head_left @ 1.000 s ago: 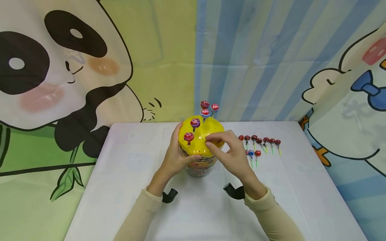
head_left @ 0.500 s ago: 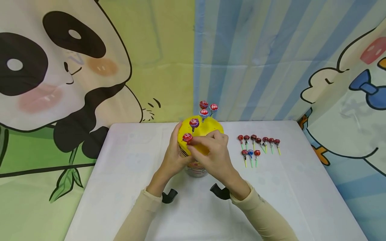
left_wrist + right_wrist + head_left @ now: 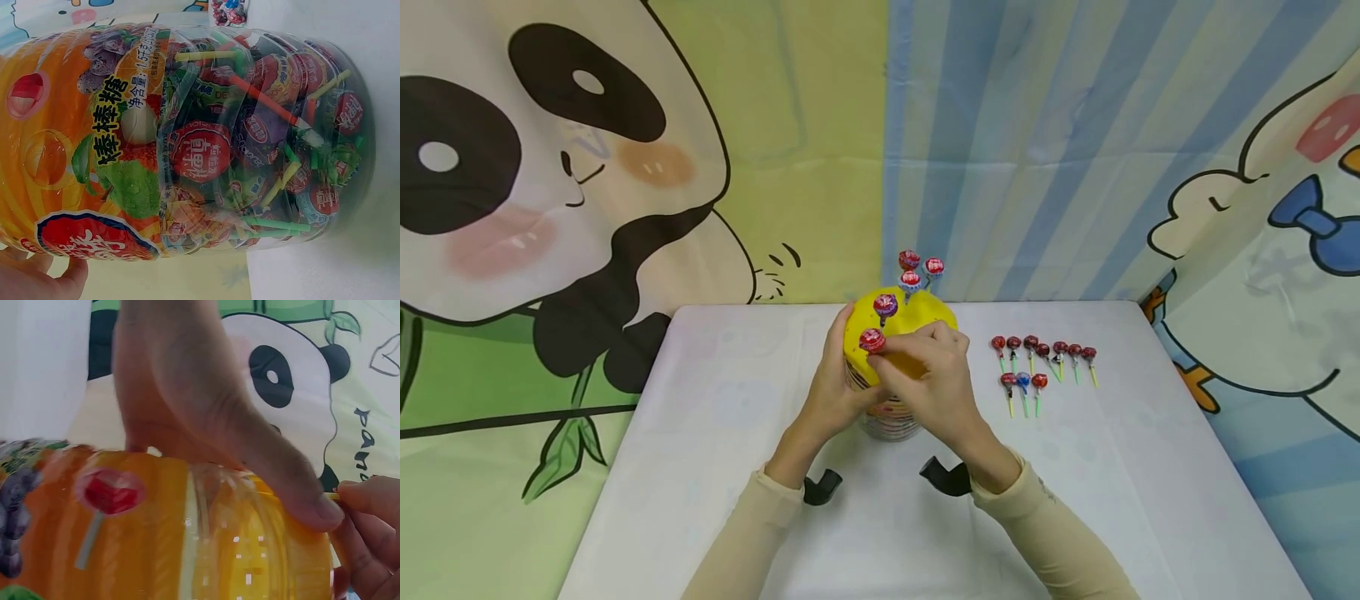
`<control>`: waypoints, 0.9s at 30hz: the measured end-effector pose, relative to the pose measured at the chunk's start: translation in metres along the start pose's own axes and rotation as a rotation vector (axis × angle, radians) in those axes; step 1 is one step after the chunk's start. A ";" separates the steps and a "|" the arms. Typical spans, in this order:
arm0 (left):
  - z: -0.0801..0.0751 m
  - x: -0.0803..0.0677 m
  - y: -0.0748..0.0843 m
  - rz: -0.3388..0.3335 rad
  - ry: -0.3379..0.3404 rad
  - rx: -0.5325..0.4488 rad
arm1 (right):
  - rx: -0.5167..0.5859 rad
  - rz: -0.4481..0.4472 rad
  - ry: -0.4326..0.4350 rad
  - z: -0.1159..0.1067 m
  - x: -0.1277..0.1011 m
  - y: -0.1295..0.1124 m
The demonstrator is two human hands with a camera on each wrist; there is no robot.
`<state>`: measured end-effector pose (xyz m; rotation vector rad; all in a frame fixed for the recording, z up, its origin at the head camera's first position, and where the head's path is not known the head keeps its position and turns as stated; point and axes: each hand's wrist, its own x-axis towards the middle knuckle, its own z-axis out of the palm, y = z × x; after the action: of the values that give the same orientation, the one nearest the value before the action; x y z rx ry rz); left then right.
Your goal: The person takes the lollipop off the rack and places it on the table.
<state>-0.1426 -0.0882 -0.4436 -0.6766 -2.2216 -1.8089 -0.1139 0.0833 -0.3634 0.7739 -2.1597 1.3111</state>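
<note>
A clear plastic jar (image 3: 206,144) of wrapped lollipops stands upright, with a yellow lid (image 3: 928,312). My left hand (image 3: 826,387) holds the jar's upper side, its thumb reaching round the front near the lid. Several lollipops stick up out of the lid. At its front left, my right hand (image 3: 934,379) pinches a red-wrapped lollipop (image 3: 872,340) just below its head. In the right wrist view, the fingertips meet at a thin yellow stick (image 3: 329,495) beside the lid. Behind that lollipop rises a purple-wrapped lollipop (image 3: 885,306).
Two rows of lollipops (image 3: 1031,343) lie on the white table (image 3: 1120,500), right of the jar. A cloth backdrop (image 3: 820,150) with cartoon animals hangs behind the table. Black curved pieces (image 3: 945,477) show at both wrists.
My right hand has moved left across the lid, from its right part to the front-left lollipop, and now pinches it. The left hand has stayed on the jar.
</note>
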 end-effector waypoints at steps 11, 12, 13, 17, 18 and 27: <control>0.001 0.001 0.003 -0.024 -0.006 -0.011 | 0.239 0.090 0.038 -0.018 0.000 0.003; 0.002 0.001 0.003 -0.028 -0.004 -0.007 | 0.235 0.095 0.049 -0.022 -0.001 0.004; 0.002 0.001 0.003 -0.030 -0.004 -0.007 | 0.230 0.097 0.060 -0.025 -0.002 0.006; 0.003 0.001 0.003 -0.033 0.001 -0.010 | 0.182 0.127 0.106 -0.044 -0.005 0.008; 0.003 0.001 0.003 -0.034 0.002 -0.012 | 0.168 0.139 0.115 -0.049 -0.006 0.007; 0.002 0.001 0.004 -0.044 0.003 -0.015 | 0.045 0.346 0.158 -0.097 -0.037 0.054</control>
<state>-0.1414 -0.0856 -0.4399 -0.6321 -2.2404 -1.8470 -0.1129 0.1989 -0.3816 0.3055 -2.2065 1.5374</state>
